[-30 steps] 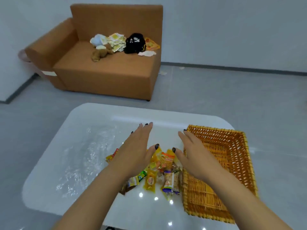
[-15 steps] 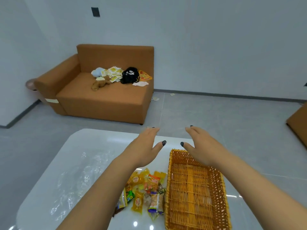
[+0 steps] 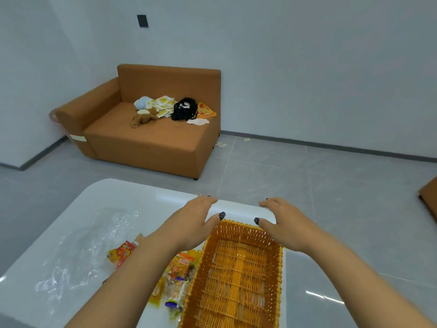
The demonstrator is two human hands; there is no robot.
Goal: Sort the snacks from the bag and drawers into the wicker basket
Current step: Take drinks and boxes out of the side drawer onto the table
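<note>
An orange wicker basket stands on the white table, with nothing inside it. A heap of wrapped snacks in yellow, orange and red lies on the table against the basket's left side, partly hidden by my left forearm. My left hand hovers palm down over the basket's far left corner, fingers apart and holding nothing. My right hand hovers over the far right corner, also spread and holding nothing.
A clear plastic bag lies crumpled on the table left of the snacks. A brown sofa stands beyond the table with a soft toy, a black bag and packets on it. Another brown piece of furniture shows at the right edge.
My view has tilted upward, so table and basket sit lower in frame. Both hands have lifted off the snack heap and moved forward and right, to above the basket's far rim.
</note>
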